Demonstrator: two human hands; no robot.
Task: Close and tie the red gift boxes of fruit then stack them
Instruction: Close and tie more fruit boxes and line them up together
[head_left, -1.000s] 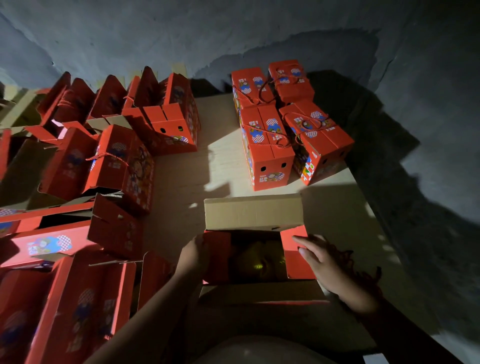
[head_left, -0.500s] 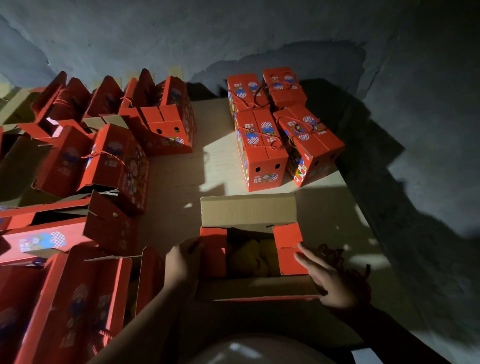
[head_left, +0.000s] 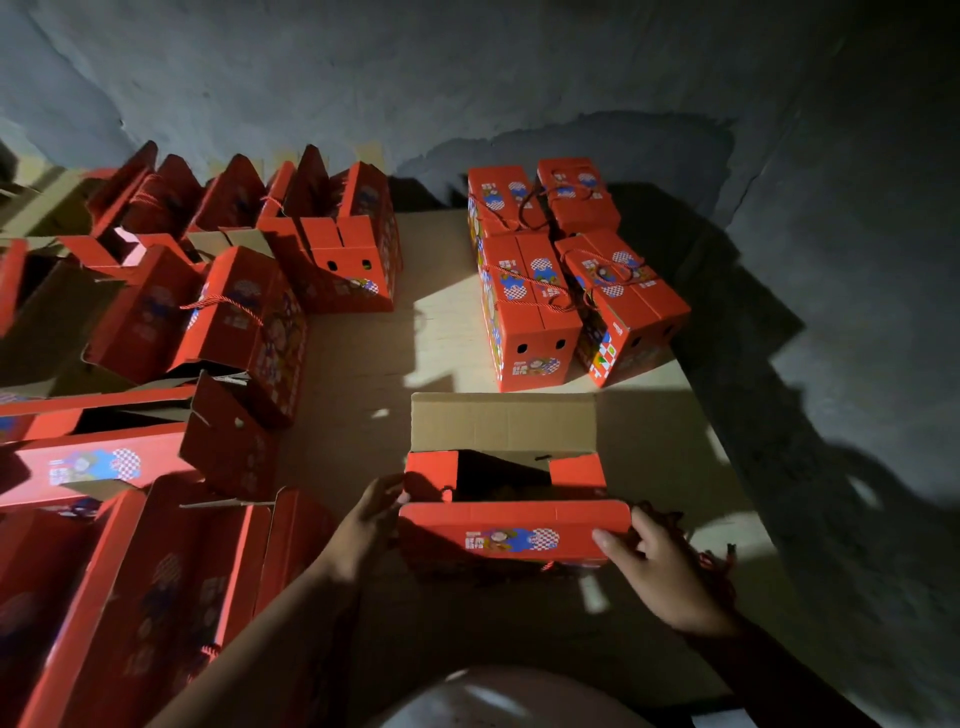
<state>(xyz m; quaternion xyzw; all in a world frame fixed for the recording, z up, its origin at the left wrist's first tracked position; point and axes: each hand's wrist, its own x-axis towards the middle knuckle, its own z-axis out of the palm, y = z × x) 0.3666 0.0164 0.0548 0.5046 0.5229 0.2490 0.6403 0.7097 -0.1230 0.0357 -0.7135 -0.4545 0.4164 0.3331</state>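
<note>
A red gift box (head_left: 511, 538) stands half open in front of me on the brown table (head_left: 363, 364). Its two small side flaps are folded in and its far flap (head_left: 503, 420) stands up, brown side toward me. The near flap is raised over the opening. My left hand (head_left: 371, 512) holds the box's left end at that flap's corner. My right hand (head_left: 657, 558) grips the flap's right end, with a dark red cord (head_left: 714, 564) under it. The fruit inside is lost in shadow. Several closed, tied boxes (head_left: 535, 306) sit at the back right.
Many open red boxes (head_left: 218, 322) with upright flaps crowd the left side, some lying flat (head_left: 130, 597) by my left arm. A grey wall (head_left: 467, 78) rises behind the table, and the table's right edge (head_left: 727, 441) drops into dark shadow.
The near flap, lying down toward me before, has been lifted up over the opening. Both hands moved onto its two ends, and the fruit is no longer visible.
</note>
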